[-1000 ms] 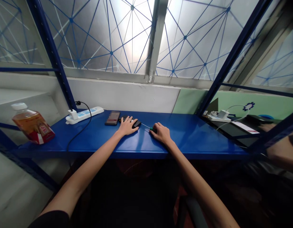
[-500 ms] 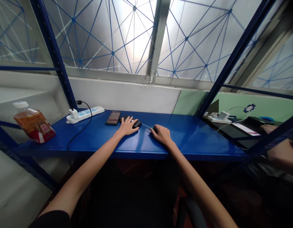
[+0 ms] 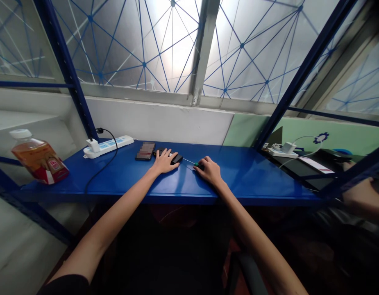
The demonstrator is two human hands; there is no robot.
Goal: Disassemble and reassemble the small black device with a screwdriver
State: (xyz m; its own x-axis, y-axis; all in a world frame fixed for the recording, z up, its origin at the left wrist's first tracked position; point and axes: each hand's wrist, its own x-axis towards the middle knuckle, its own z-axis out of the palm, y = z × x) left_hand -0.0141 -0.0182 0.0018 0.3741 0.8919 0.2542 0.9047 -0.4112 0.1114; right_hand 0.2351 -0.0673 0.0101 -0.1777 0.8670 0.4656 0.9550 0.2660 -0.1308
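Observation:
My left hand (image 3: 164, 161) lies flat with fingers spread on a small black device (image 3: 177, 158) on the blue shelf (image 3: 121, 176). My right hand (image 3: 210, 170) is closed round a screwdriver (image 3: 198, 165) with a green and black handle. Its thin shaft points left towards the black device. A dark phone (image 3: 145, 150) lies just left of my left hand.
A white power strip (image 3: 108, 145) with a plugged charger and black cable lies at the back left. A bottle of amber drink (image 3: 35, 157) stands at the left end. Blue rack posts (image 3: 71, 78) frame the shelf. Another person's arm (image 3: 361, 196) and a second power strip (image 3: 283, 150) are at the right.
Both hands stay where they were on the device and the screwdriver. Only the camera view has shifted slightly.

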